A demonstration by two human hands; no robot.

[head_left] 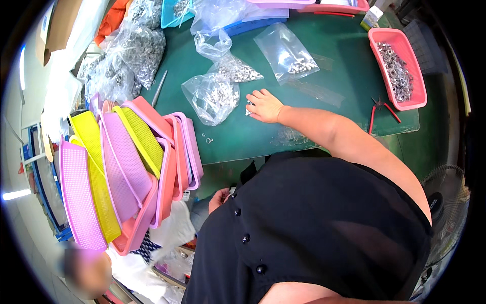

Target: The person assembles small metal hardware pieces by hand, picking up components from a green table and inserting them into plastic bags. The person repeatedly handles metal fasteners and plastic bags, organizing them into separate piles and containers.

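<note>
My right hand (266, 106) lies palm down on the green table, fingers spread over a few small silvery metal pieces (248, 108). Just left of it, a clear plastic bag (212, 99) holds many similar pieces. Behind that, another clear bag (235, 69) spills toward the right. A third, flatter clear bag (287, 53) has a small heap of pieces at its lower end. Below the table's near edge, my left hand (218, 199) shows only in part beside my black top; its fingers are mostly hidden.
Pink, purple and yellow plastic baskets (121, 162) are stacked at the left. Full bags of metal parts (134, 50) stand behind them. A pink basket of metal rings (397, 71) and red-handled pliers (379, 112) are at the right. Loose rings (209, 140) lie near the front edge.
</note>
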